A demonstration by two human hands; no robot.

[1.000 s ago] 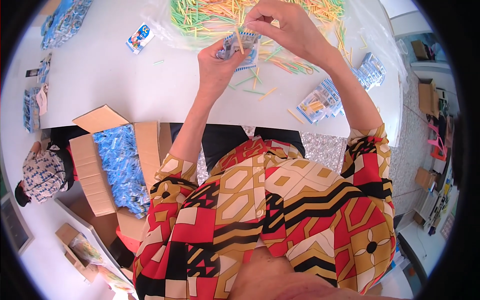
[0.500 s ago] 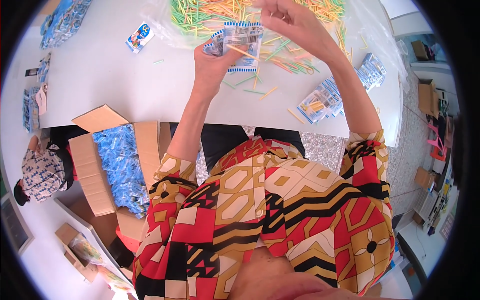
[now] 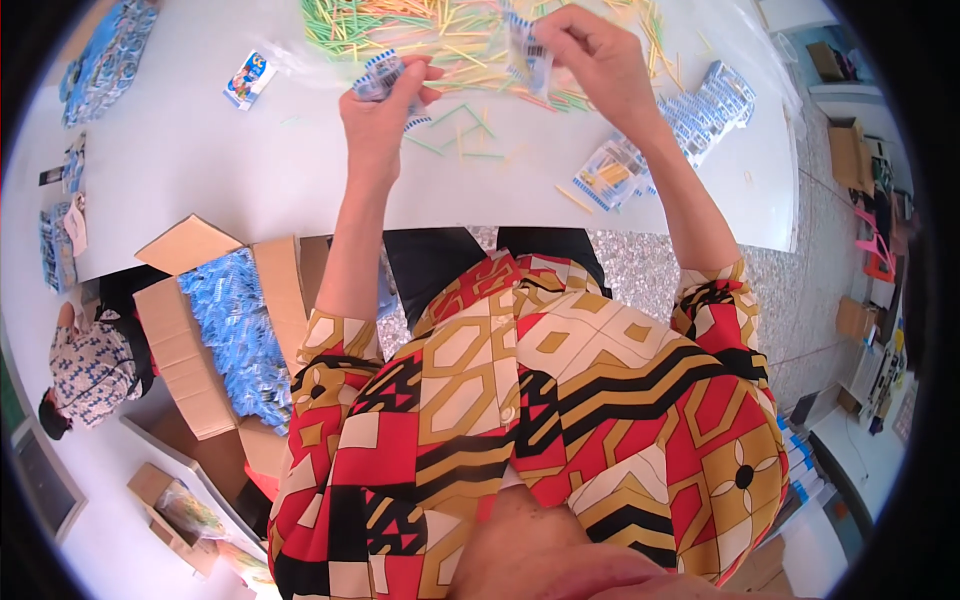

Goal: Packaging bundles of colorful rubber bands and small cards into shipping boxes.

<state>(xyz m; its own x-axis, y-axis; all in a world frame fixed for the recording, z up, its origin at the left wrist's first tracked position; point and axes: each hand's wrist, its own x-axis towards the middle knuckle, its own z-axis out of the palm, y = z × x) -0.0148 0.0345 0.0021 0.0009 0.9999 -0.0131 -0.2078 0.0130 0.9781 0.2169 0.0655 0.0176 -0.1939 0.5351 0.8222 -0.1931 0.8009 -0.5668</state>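
My left hand (image 3: 378, 122) is closed on a crumpled blue-and-white plastic packet (image 3: 378, 74), whose lower edge sticks out below the fingers. My right hand (image 3: 604, 72) pinches another blue-and-white packet (image 3: 527, 52) by its side, apart from the left one. Beyond both hands spreads a heap of thin green, yellow and orange sticks (image 3: 370, 22) on clear plastic sheeting. A few loose green sticks (image 3: 482, 155) lie on the white table between my arms. Near my right forearm is an overlapping row of blue-and-white packets (image 3: 690, 122); yellow sticks show at its near packet.
A small printed card (image 3: 248, 80) lies left on the white table (image 3: 250, 180). More packets (image 3: 108, 60) are stacked at the far left. An open cardboard box (image 3: 180, 350) full of blue packets (image 3: 238, 330) stands left of me. Another person (image 3: 95, 362) is at the left.
My right hand has come down from above the heap and now holds a packet. My left hand's packet is more crumpled, and the yellow stick across it no longer shows.
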